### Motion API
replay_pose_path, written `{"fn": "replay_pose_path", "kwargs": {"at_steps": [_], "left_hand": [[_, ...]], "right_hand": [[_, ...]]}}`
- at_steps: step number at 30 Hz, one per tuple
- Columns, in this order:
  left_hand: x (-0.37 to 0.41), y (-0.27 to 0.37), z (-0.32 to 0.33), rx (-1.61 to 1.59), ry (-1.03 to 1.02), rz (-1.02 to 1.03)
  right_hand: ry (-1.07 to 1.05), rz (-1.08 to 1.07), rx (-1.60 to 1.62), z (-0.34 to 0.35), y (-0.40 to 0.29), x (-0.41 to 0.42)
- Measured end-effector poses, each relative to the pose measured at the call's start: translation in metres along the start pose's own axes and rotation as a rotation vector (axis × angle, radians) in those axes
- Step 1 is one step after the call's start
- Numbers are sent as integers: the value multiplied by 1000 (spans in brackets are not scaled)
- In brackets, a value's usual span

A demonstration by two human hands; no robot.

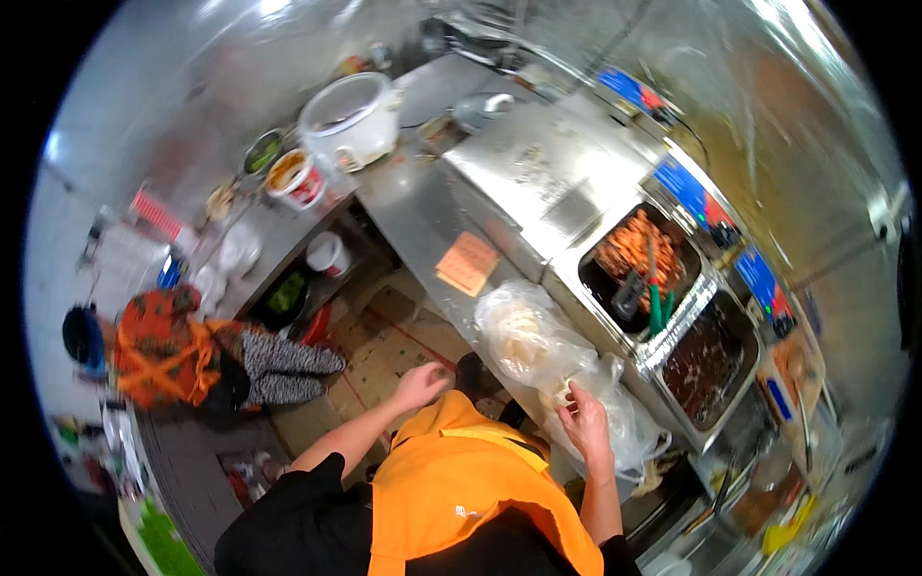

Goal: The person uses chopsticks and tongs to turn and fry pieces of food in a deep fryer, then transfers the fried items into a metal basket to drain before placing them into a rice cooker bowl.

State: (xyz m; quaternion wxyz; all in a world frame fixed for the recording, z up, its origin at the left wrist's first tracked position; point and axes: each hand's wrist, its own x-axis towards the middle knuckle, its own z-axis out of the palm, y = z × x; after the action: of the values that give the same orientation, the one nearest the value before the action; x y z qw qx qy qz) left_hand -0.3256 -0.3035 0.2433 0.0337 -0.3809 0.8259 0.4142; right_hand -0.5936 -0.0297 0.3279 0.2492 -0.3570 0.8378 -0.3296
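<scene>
My left hand [423, 385] hangs in front of the orange apron [461, 497], away from the counter, its fingers loosely bent; whether it holds anything small cannot be told. My right hand [582, 417] is over a clear plastic bag [619, 425] on the steel counter, its fingers bent close to pale round food [558, 392] in the bag's mouth. Whether the fingers touch or grip the food is unclear. A second clear bag [522, 331] with pale, flat pieces lies just beyond. Past it on the counter rests a stack of orange paper slips [467, 263] bearing writing.
Right of the bags, a heated steel unit holds orange-brown food pieces [641, 248] with green-handled tongs [657, 306], and a pan of dark liquid [709, 353]. A large white pot [349, 119] and a sauce bucket [295, 178] stand farther off. Another person [169, 353] is at the left.
</scene>
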Motion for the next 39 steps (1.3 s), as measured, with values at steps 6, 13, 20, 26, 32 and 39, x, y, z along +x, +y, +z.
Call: {"fn": "replay_pose_path", "kwargs": {"at_steps": [6,13,20,26,32,39], "left_hand": [[-211,-302,43,-108,307,-1230],[-323,-331,123,-580,465,-1307],[-278,-329,135,-481,120,-902],[-224,-340,40,-653,383,-815],[-187,-445,13,-677,401,-1023],[-137,-478,-36,-786,419,-967]], "right_hand": [[-147,-225,-58,15,-26,35],[-359,-340,-50,68,-77,54],[-487,-534,-234,151,-150,65],[-547,-654,-347,238,-226,100],[-589,-755,-224,252,-331,172],[-370,-689,16,265,-441,350]]}}
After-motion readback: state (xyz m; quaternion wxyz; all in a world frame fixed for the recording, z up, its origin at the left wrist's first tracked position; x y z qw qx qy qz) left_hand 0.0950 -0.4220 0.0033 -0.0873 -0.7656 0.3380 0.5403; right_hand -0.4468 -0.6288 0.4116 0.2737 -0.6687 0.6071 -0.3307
